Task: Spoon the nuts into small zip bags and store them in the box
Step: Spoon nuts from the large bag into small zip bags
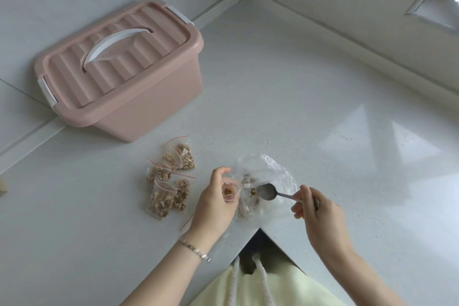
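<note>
Filling step in hand. Our left hand (213, 196) curls round a small zip bag (234, 197), mouth held open, few nuts (228, 191) inside. Our right hand (318, 211) pinches the spoon (267, 192) handle; its bowl, seemingly empty, sits just off the left fingertips, inside the large clear bag (273, 171). Filled bags (169, 186) lie beyond the left knuckles; the box (119, 67), lid shut, well beyond. Next, we judge: scoop remaining nuts, tip into the mouth.
</note>
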